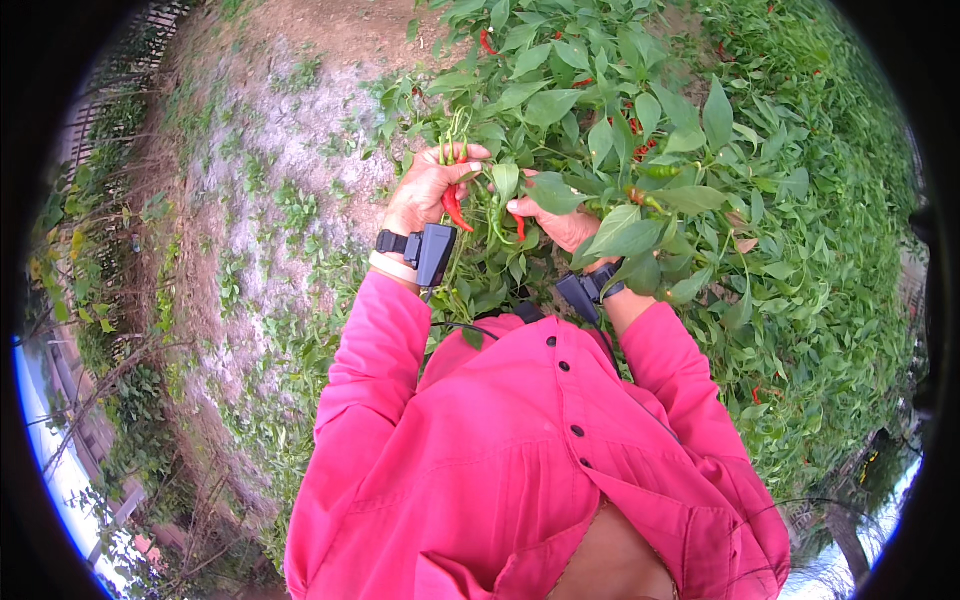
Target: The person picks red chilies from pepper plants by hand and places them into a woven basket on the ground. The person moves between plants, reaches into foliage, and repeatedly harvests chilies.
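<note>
Several picked red chili peppers (454, 206) with long green stems are gripped in my left hand (431, 184), their stems pointing up past the fingers. My right hand (566, 225) reaches in among the leaves of a chili plant (551, 109). Its thumb and fingers are at a red chili (520, 227), partly covered by leaves. Between my hands hangs a green chili (496, 217), curved at its tip. Leaves hide part of my right hand, so its full grip is only partly visible.
Dense chili plants (825, 247) spread to the right, dotted with red fruit. Left lies bare, pale soil (315, 135) with low weeds. A fence (82, 127) runs along the far left edge. Cables hang from wrist-worn devices (435, 255) near my pink shirt (510, 420).
</note>
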The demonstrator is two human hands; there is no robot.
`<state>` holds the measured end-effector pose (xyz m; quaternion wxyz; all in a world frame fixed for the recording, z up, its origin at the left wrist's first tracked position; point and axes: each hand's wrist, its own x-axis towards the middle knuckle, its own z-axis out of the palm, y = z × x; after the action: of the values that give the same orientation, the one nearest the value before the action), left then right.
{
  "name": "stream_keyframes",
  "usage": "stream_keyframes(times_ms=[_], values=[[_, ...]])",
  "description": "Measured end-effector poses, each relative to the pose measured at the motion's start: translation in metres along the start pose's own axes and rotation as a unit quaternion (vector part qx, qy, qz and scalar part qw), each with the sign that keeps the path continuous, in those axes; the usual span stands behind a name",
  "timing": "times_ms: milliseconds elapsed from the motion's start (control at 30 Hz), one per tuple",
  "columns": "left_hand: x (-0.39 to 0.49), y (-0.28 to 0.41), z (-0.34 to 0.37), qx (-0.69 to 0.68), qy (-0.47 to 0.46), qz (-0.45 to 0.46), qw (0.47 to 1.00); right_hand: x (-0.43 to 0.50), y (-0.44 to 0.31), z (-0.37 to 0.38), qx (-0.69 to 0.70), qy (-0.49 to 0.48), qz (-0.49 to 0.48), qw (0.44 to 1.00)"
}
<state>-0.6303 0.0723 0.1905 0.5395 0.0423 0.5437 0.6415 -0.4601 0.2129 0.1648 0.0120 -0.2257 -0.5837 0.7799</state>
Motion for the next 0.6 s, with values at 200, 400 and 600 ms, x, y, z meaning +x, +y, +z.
stream_keyframes(times_ms=[200, 400, 600], values=[[-0.001, -0.007, 0.009, 0.005, 0.036, 0.015, 0.999, 0.004, 0.009, -0.002, -0.046, 0.047, 0.004, 0.998], [-0.006, -0.018, 0.025, 0.016, 0.085, 0.041, 0.995, -0.023, 0.001, 0.001, 0.066, 0.076, 0.019, 0.995], [-0.013, -0.039, 0.039, 0.190, 0.114, 0.127, 0.967, -0.032, 0.028, 0.009, -0.141, 0.065, 0.003, 0.988]])
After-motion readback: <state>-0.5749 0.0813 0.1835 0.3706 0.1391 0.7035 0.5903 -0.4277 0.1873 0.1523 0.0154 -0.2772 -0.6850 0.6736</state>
